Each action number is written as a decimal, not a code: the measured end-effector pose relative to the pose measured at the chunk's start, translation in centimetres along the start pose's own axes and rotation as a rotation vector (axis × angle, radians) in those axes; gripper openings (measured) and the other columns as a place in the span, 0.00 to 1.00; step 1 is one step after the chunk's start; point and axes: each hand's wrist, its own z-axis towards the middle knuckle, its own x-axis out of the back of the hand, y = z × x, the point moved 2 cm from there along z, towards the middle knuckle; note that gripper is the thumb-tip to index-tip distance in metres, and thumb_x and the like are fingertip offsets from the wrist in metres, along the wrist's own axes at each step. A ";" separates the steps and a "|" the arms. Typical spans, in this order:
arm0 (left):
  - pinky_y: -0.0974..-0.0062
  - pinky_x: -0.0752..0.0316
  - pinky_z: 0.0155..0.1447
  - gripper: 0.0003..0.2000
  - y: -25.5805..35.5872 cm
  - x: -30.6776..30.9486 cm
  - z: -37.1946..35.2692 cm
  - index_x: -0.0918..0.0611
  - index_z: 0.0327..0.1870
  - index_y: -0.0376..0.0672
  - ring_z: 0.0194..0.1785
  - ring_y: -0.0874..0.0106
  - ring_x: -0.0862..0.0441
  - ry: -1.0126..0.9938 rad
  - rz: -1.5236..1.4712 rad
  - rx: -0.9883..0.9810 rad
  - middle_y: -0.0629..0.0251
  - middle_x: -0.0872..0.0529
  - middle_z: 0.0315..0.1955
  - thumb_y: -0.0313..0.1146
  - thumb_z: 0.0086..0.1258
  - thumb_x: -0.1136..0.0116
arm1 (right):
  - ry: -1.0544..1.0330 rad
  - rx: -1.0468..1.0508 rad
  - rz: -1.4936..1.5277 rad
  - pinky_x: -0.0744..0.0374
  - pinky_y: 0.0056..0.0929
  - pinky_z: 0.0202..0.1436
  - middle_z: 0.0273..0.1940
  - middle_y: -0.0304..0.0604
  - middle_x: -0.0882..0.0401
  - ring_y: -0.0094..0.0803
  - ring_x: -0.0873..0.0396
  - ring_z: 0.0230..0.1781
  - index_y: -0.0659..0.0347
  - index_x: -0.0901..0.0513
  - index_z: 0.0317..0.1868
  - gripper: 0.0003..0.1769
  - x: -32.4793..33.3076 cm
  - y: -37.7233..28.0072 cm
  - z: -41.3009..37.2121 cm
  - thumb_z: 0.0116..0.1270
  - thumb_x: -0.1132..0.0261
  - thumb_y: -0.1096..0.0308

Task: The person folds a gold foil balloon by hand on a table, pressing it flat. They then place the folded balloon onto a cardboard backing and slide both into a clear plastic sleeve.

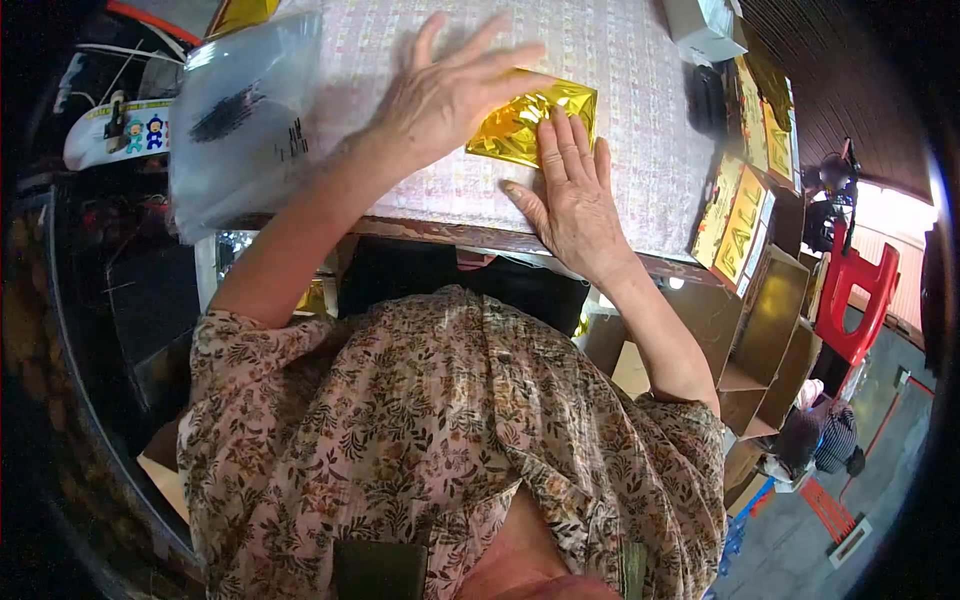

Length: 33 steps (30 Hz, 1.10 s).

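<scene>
Shining a bright, mirror-like yellow-gold, the foil piece [507, 137] lies beneath the hands, on the pale checked cloth [640, 60] that covers the counter [450, 233]. Its outline is roughly four-sided, with fairly straight edges and a corner pointing away from the body. Creases and small crumpled folds run across the surface, breaking the light into white glints and darker amber patches. Whether it is a single sheet or has several layers cannot be told.

The left hand [445, 100] is spread wide, palm down, its fingers fanned over the cloth and its thumb side reaching across the far left part of the foil piece. How firmly it presses there cannot be made out. The right hand [582, 210] lies flat, its middle fingers close together on the right part of the foil piece and its thumb held apart, over the cloth on the near side.

Left of the left hand sits a clear plastic bag [215, 155] with black scribble-like marks. Well to the right of the right hand stands a yellow box [735, 222] lettered "FALL"; beyond it, farther from the body, is a white box [706, 30].
</scene>
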 end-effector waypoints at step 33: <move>0.48 0.61 0.88 0.39 0.2 -2.2 -0.4 0.44 0.85 0.48 0.87 0.65 0.48 -0.288 -0.106 -0.098 0.65 0.43 0.84 0.51 0.78 0.44 | 0.097 -0.035 -0.066 0.52 0.51 0.87 0.85 0.51 0.49 0.47 0.49 0.86 0.63 0.46 0.84 0.37 -0.4 4.1 2.5 0.86 0.53 0.49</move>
